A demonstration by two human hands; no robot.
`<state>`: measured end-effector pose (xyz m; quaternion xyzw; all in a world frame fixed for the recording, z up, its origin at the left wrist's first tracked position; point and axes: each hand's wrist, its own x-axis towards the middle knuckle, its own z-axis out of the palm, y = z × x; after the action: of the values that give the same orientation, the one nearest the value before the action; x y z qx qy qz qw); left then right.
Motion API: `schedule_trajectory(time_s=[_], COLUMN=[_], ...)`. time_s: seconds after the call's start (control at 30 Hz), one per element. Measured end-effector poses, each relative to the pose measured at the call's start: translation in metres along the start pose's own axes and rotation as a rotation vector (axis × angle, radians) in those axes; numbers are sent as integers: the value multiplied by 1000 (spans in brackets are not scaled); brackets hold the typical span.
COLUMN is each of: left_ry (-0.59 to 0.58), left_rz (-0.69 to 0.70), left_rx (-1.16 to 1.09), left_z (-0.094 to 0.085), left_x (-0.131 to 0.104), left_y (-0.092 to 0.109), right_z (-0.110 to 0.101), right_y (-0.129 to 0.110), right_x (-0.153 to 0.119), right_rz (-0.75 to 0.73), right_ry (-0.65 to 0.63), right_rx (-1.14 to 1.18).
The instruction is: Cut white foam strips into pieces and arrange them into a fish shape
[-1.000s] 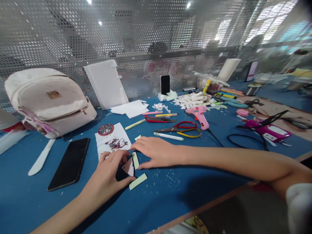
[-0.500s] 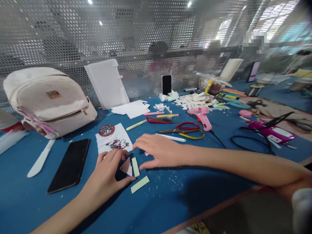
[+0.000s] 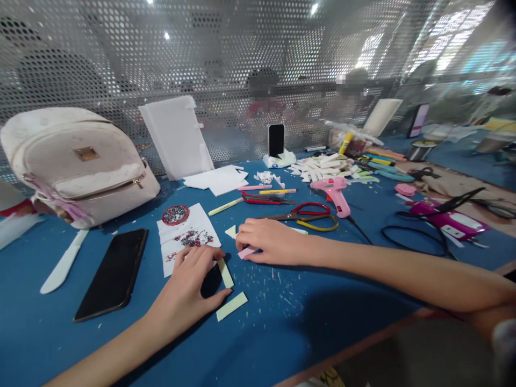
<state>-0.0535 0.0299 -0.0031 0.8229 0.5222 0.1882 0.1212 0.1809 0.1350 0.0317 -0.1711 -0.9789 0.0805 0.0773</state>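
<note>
The left hand [image 3: 193, 277] is wide, its thumb set well away from its curved fingers. Its fingertips are at the upper end of a flat, pale green rectangular strip [image 3: 226, 274], and its thumb tip is near the strip's lower end. A second pale green strip [image 3: 231, 306] lies just below that thumb, flat on the blue tabletop [image 3: 258, 344].

The right hand [image 3: 274, 242] is narrow, holding a small, flat pink piece [image 3: 245, 252] between thumb and fingers, low over the tabletop; whether the piece is lifted, I cannot tell. Just beside these fingers, on the far side, lies a pale green triangular piece [image 3: 231, 231].

Beyond the left hand, a sheet of white paper [image 3: 164, 228] bears a round, red-rimmed dish [image 3: 187, 215] of tiny multicoloured bits and a loose scatter of beads [image 3: 193, 238]. Left of the paper lie a black smartphone [image 3: 112, 277] and a white plastic knife [image 3: 60, 269], with a cream backpack [image 3: 97, 172] standing behind them.

Past the right hand are scissors with one red and one yellow handle [image 3: 298, 215], partly hidden by the hand, and a pink glue gun [image 3: 336, 194]. Farther back, a heap of white and pale green strips [image 3: 322, 165] lies near an upright phone [image 3: 276, 140].
</note>
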Motion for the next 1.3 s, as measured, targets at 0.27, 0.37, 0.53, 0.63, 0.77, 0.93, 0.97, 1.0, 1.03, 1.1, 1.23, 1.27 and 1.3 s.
schedule_trajectory(time_s=[0.27,0.37,0.53,0.63,0.77,0.93,0.97,1.0,1.03,1.1,1.23,1.27,1.3], left_ry=[3,9,28,38,47,-20,-42,-63,-81,-101,-98,-94,-90], left_rz=[-4,0,-32,-48,-72,-38,-25,-14,-6,4,7,3,-3], left_rx=[-30,-37,-56,-83,-107,-96,-88,-80,-73,-63,-59,-59,-60], left_z=[-4,-6,-6,-5,-10,-25,-28,-30,-31,-32,-34,-34,-35], left_x=[-7,-14,-28,-30,-25,-24,-25,-26,-28,-29,-27,-26,-26], left_y=[-11,-20,-35,-39,-38,-36,-36,-36,-35,-33,-27,-26,-24], right_z=[-9,-9,1,11,17,11,10,8,6,3,-1,-1,-2], right_y=[1,-2,-16,-22,-24,-21,-21,-20,-19,-17,-15,-14,-14], right_x=[-1,-1,9,18,25,18,14,11,8,2,-4,-4,-5], right_rz=[-104,-114,-182,-201,-198,-180,-173,-163,-152,-130,-92,-87,-86], right_ry=[-45,-55,-28,-15,-22,-20,-18,-16,-14,-11,-4,-2,0], right_rx=[-32,-30,14,14,-10,-6,4,15,26,46,90,97,100])
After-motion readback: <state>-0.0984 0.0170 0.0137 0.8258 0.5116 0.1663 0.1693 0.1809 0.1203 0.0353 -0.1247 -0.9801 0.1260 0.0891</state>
